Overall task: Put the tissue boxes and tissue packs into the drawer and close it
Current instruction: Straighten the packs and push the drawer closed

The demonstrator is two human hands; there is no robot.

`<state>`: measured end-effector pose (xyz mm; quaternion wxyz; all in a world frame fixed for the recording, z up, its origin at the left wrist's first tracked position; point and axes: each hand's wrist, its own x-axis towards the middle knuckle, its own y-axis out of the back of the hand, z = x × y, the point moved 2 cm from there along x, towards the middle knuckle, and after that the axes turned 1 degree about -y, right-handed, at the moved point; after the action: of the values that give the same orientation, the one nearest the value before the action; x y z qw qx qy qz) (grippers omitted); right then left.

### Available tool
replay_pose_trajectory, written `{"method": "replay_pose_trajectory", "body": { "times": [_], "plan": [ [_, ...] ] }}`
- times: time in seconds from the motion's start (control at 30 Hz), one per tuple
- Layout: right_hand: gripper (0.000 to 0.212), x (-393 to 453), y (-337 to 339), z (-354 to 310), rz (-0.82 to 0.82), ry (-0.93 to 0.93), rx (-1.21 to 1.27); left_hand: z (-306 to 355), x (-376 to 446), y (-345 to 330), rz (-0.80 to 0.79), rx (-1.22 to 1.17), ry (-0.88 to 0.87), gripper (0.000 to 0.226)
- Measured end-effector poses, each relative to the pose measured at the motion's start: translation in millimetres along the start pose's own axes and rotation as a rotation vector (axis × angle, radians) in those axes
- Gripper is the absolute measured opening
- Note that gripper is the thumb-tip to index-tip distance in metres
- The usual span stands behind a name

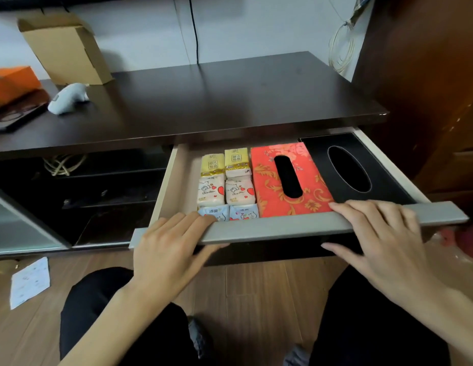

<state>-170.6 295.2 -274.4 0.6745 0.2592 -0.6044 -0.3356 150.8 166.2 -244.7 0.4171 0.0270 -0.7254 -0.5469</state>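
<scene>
The drawer (272, 228) stands pulled out under the dark desk top. Inside lie several tissue packs (226, 184) in two columns at the left, a red patterned tissue box (267, 180) in the middle and a black tissue box (383, 165) at the right. My left hand (169, 249) grips the grey front panel near its left end, fingers over the top edge and thumb underneath. My right hand (375, 233) holds the same panel at the right, fingers on top, thumb below.
On the dark desk top (230, 101) sit a cardboard box (66, 48), an orange box (10, 83) and a small white object (69, 97). A paper sheet (29, 282) lies on the wooden floor. My knees are below the drawer.
</scene>
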Motion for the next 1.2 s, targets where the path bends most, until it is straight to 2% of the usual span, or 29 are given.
{"method": "replay_pose_trajectory", "body": {
  "times": [0.23,0.47,0.6,0.7,0.77,0.8,0.87,0.97,1.1,1.2],
  "plan": [
    [0.070,59.1,-49.5,12.4,0.016,-0.085,0.078,-39.3,54.4,-39.5,-0.015,-0.026,0.080,0.041],
    [0.075,91.6,-71.2,6.8,-0.013,-0.197,0.169,-55.2,88.2,-59.7,0.051,0.033,0.148,0.038],
    [0.072,80.7,-66.3,9.2,-0.061,-0.216,0.348,-48.8,70.1,-52.2,0.064,-0.223,0.305,0.044],
    [0.065,50.4,-59.6,15.2,0.017,-0.357,0.587,-40.3,25.3,-40.3,0.229,-0.395,0.428,0.051],
    [0.065,31.8,-57.1,21.6,0.122,-0.517,0.636,-38.9,-4.0,-38.1,0.311,-0.452,0.573,0.056],
    [0.069,26.7,-57.9,25.6,0.141,-0.613,0.642,-39.4,-13.1,-40.4,0.317,-0.483,0.650,0.060],
    [0.084,26.6,-62.4,30.0,0.059,-0.771,0.660,-40.1,-18.4,-50.1,0.245,-0.549,0.742,0.068],
    [0.094,38.0,-73.5,20.9,-0.072,-0.803,0.661,-32.4,-7.7,-66.4,0.096,-0.547,0.673,0.082],
    [0.097,51.5,-86.3,13.7,-0.068,-0.809,0.571,-27.1,9.1,-83.6,0.031,-0.439,0.584,0.092],
    [0.097,63.5,-97.9,21.6,-0.092,-0.799,0.539,-39.3,18.8,-97.5,0.011,-0.397,0.557,0.090]
  ]
}}
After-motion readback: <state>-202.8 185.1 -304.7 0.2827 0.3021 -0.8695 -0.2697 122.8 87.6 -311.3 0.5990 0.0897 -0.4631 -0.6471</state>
